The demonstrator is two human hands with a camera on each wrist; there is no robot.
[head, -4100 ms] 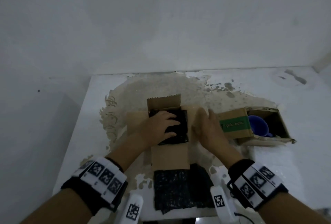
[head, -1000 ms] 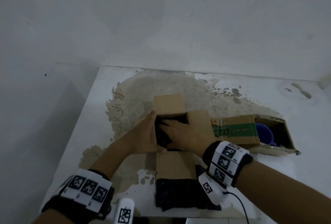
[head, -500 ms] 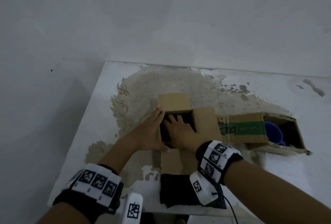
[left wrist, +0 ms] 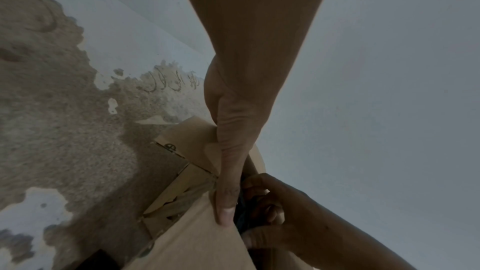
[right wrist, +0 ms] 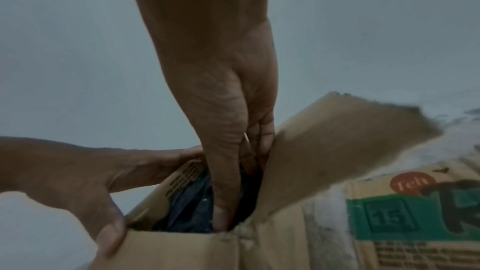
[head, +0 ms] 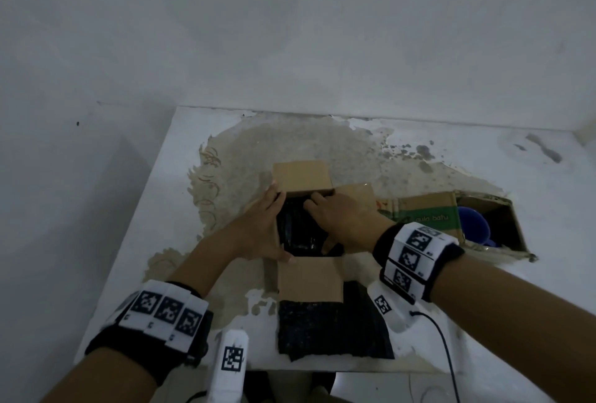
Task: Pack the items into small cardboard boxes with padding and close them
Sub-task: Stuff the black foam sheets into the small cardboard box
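A small cardboard box (head: 309,278) stands mid-table with its flaps spread open, and black padding (head: 295,231) lines its inside. My left hand (head: 258,231) lies flat against the box's left wall, fingers straight and thumb along the near edge. My right hand (head: 342,222) reaches into the box from the right, its straight fingers pressing the padding down. In the right wrist view the right hand's fingers (right wrist: 228,171) go down between the padding (right wrist: 189,213) and the right flap (right wrist: 337,141). The left wrist view shows the left thumb (left wrist: 231,182) along the box edge (left wrist: 187,145).
A second black padding sheet (head: 332,328) lies at the table's near edge. To the right, a cardboard box with a green label (head: 425,215) lies on its side with a blue mug (head: 474,225) inside. The white wall stands close behind the table (head: 129,225).
Four seconds ago my left hand pressed the padding and my right hand rested on the right flap. Now the right hand is inside the box and the left braces its left wall.
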